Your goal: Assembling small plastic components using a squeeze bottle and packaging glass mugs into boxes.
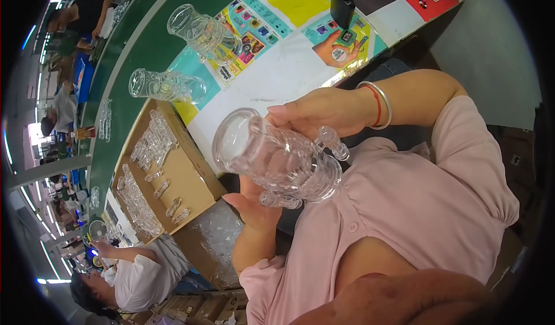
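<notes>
Nearest my lens are the wearer's chin [399, 296] and pink blouse [416, 192]. Beyond them I find a clear glass vessel [277, 160] between both hands, tilted, mouth toward the upper left. Right hand [326, 110]: half-curled, gripping the vessel's far side. Left hand [255, 205]: beneath it, thumb spread; fingers hidden, closure I cannot tell. Two similar vessels stand on the table [254, 88], well apart from both hands.

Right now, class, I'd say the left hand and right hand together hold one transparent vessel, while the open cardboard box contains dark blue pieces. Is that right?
Not quite: the pieces in the open cardboard box are clear, not dark blue, as the head view shows. The left hand and right hand do hold one transparent vessel.
</notes>
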`<act>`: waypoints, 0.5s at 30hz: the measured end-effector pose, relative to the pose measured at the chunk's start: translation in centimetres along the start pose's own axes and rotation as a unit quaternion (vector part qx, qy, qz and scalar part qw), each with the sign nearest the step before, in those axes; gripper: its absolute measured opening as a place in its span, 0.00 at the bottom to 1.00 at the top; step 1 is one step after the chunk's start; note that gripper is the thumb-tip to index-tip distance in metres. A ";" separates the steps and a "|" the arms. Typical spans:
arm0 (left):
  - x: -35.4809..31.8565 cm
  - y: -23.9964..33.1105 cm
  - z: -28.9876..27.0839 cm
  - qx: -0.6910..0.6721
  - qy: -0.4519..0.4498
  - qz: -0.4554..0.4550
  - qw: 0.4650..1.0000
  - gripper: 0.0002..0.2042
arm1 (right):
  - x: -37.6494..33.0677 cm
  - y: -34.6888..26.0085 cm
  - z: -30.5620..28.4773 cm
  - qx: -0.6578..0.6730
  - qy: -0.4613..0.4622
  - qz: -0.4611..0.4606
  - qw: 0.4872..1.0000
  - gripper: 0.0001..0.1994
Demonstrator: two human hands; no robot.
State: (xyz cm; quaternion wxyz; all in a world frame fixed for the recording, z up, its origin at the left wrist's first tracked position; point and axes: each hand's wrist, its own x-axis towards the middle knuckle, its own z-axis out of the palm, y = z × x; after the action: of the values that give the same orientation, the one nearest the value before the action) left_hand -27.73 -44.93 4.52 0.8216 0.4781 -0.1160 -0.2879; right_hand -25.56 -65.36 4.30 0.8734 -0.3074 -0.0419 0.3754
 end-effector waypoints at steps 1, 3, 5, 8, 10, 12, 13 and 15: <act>-0.1 0.0 0.0 0.001 -0.001 -0.001 1.000 0.48 | -0.1 -0.2 0.1 0.006 -0.037 0.005 0.999 0.24; -0.2 0.0 0.2 0.040 -0.007 -0.011 0.999 0.54 | -0.3 -0.3 0.3 0.014 -0.074 0.010 0.997 0.25; 0.3 0.0 0.3 0.045 -0.017 -0.012 0.999 0.54 | -0.4 -0.3 0.4 0.002 -0.063 0.005 0.998 0.25; 0.4 0.2 0.2 0.012 -0.004 -0.032 0.999 0.53 | -0.4 -0.1 0.3 0.018 0.001 0.008 1.000 0.25; 0.8 0.3 0.0 -0.026 0.021 -0.051 0.998 0.52 | 0.0 0.1 -0.1 0.002 0.041 0.008 0.999 0.25; 1.5 0.3 0.1 -0.039 0.071 -0.082 0.993 0.50 | 0.5 0.1 -0.4 -0.015 0.082 0.008 0.996 0.25; 1.7 0.3 0.3 -0.040 0.071 -0.085 0.993 0.50 | 0.7 0.1 -0.4 -0.025 0.108 0.007 0.994 0.24; 2.0 0.2 0.6 -0.070 0.106 -0.071 0.989 0.49 | 1.0 0.1 -0.6 -0.030 0.135 0.007 0.990 0.24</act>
State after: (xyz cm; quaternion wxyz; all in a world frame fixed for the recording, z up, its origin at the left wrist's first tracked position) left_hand -26.25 -46.43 4.84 0.8381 0.4544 0.0260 -0.3007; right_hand -24.76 -64.95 3.63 0.8588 -0.3818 0.0672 0.3349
